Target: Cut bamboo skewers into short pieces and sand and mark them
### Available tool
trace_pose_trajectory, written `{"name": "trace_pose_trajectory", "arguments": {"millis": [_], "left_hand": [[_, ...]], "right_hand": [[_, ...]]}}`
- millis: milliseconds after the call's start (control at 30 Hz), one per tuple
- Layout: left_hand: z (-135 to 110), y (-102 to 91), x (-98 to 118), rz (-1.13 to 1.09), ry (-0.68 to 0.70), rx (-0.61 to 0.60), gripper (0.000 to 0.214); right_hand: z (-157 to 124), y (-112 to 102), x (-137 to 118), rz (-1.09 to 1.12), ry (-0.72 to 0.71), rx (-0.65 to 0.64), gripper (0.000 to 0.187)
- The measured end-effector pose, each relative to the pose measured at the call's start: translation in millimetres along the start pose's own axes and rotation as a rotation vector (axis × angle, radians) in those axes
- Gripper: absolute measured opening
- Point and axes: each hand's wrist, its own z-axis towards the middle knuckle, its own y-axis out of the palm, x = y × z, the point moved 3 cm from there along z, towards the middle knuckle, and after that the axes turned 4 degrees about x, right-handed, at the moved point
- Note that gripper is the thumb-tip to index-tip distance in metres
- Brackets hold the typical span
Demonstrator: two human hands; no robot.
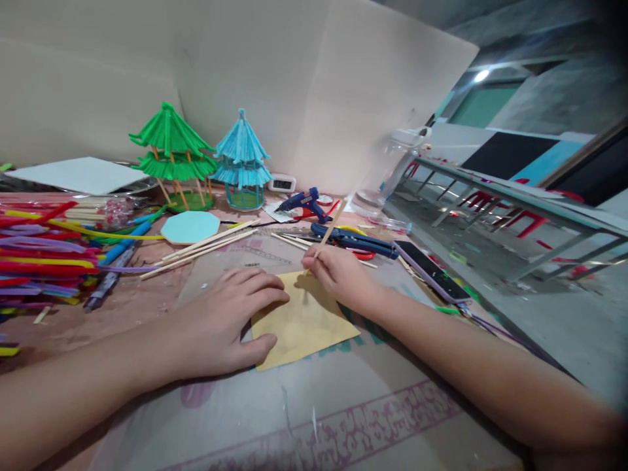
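My left hand lies flat with fingers spread on the left edge of a tan cardboard sheet, pressing it to the table. My right hand is closed in a pinch round a thin wooden stick, whose lower tip meets the sheet's far edge. The stick slants up and to the right from my fingers. Under the far side of the sheet lies a clear ruler.
Several loose wooden sticks lie beyond my left hand. A heap of coloured pipe cleaners fills the left. Green and blue pagoda models, a blue glue gun, blue pliers, a phone and a jar stand behind.
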Motion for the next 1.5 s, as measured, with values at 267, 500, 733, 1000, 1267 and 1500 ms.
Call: {"name": "trace_pose_trajectory", "arguments": {"millis": [267, 500, 733, 1000, 1267, 1500], "left_hand": [[-1, 1.1, -1, -0.004, -0.008, -0.003, 0.048], [-3, -0.2, 0, -0.028, -0.007, 0.015, 0.048], [0, -7.6, -4, -0.07, 0.011, 0.214, 0.021], [-6, -26.4, 9, -0.034, 0.13, 0.467, 0.014], [-5, -25.6, 9, -0.028, 0.134, 0.454, 0.018], [-5, -24.2, 9, -0.026, 0.151, 0.426, 0.019]], "right_hand": [[1, -5, 2, -0.014, 0.052, -0.022, 0.025], [0, -8, 3, 0.28, 0.191, -0.01, 0.029], [-7, 1, -18, 1.336, 0.479, -0.086, 0.033], [-10, 11, -24, 1.463, 0.526, -0.149, 0.031], [-12, 13, -29, 1.509, 0.481, -0.19, 0.026], [-13, 12, -27, 1.416, 0.435, -0.153, 0.028]]}}
